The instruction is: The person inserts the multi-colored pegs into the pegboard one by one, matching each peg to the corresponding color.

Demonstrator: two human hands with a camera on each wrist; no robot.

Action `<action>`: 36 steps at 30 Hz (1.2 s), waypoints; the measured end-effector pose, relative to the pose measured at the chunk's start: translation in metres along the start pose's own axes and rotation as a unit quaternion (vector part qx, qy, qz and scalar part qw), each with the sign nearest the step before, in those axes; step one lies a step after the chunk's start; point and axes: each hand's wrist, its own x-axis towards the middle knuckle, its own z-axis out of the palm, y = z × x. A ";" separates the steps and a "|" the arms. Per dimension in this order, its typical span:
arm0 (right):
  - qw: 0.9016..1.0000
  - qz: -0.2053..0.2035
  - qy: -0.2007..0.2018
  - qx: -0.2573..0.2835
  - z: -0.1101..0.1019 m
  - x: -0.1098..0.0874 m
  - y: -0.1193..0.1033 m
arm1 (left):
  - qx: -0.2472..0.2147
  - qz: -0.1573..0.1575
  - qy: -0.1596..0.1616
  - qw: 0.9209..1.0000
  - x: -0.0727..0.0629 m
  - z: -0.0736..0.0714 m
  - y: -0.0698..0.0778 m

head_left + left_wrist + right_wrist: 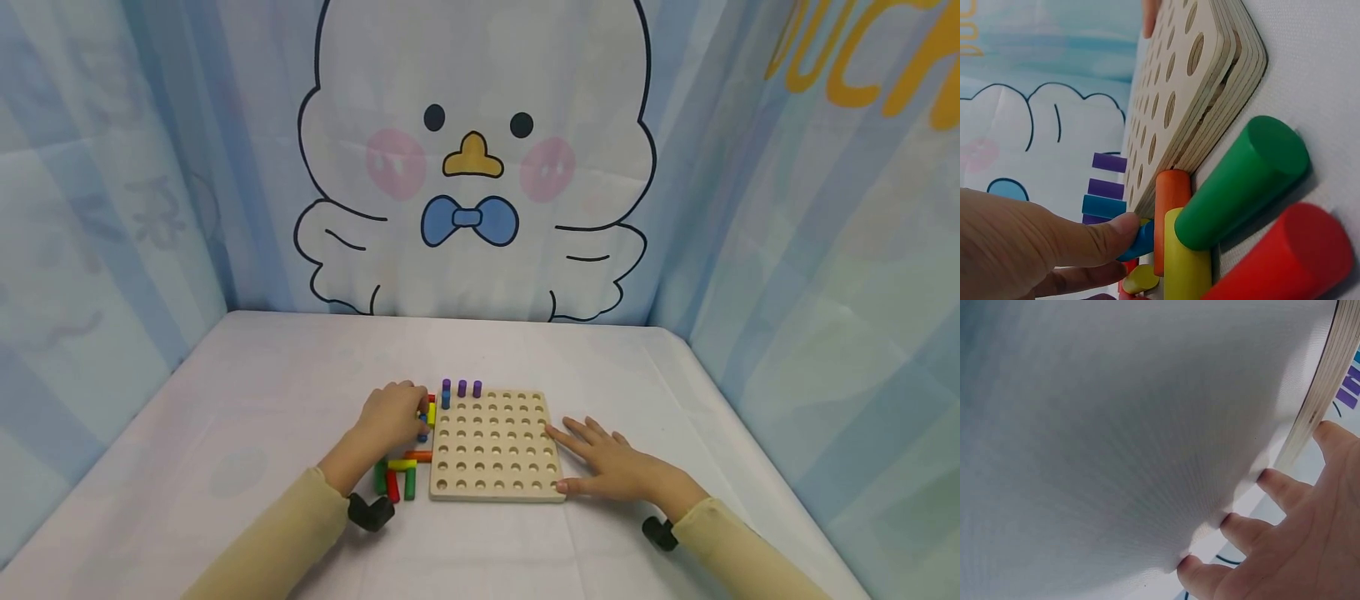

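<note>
Fingers of the left hand [390, 414] pinch a blue peg [1140, 243], right beside the pegboard's [489, 476] left edge, loose pegs [1241, 184] handily close; right hand [618, 462], fingers spread wide, touches its right edge, presumably steadying it!

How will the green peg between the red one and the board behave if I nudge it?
The green peg has a round side, so it may well roll; the red peg alongside might stop it one way. Its smooth, slightly glossy surface could prove slippery.
</note>
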 end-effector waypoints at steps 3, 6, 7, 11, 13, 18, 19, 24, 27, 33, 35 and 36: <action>1.000 0.001 0.000 0.001 0.000 0.000 0.000 | -0.015 0.008 0.001 1.000 -0.001 0.001 0.000; 1.000 0.001 0.000 0.001 0.000 0.000 -0.001 | -0.030 0.010 0.001 0.999 -0.001 0.002 -0.001; 1.000 0.001 0.000 0.001 0.000 0.000 -0.001 | -0.035 0.010 0.000 0.999 -0.001 0.003 -0.001; 1.000 0.002 -0.002 -0.002 -0.001 0.000 -0.001 | -0.055 0.010 -0.005 0.998 0.000 0.004 -0.002; 1.000 0.003 -0.002 -0.003 -0.001 0.000 -0.001 | -0.066 0.012 -0.008 0.998 0.002 0.005 -0.002; 1.000 0.001 -0.001 -0.001 -0.001 -0.001 -0.002 | -0.095 0.015 -0.009 0.995 0.003 0.005 -0.002; 1.000 0.001 -0.001 -0.001 -0.001 -0.001 -0.002 | -0.102 0.019 -0.008 0.995 0.003 0.004 -0.001; 1.000 0.003 -0.004 -0.001 -0.001 0.000 -0.002 | -0.117 0.036 0.009 0.992 0.002 0.004 -0.001; 1.000 0.006 -0.005 -0.002 -0.001 0.000 -0.001 | -0.122 0.037 0.016 0.992 0.001 0.005 -0.001; 1.000 0.006 -0.005 -0.003 0.000 0.000 -0.001 | -0.152 0.036 0.027 0.987 -0.001 0.002 0.002; 1.000 0.005 -0.006 -0.003 0.000 0.000 -0.001 | -0.162 0.040 0.035 0.985 -0.002 0.001 0.003; 1.000 0.004 -0.006 -0.002 0.000 0.000 -0.001 | -0.167 0.042 0.038 0.984 -0.002 0.001 0.003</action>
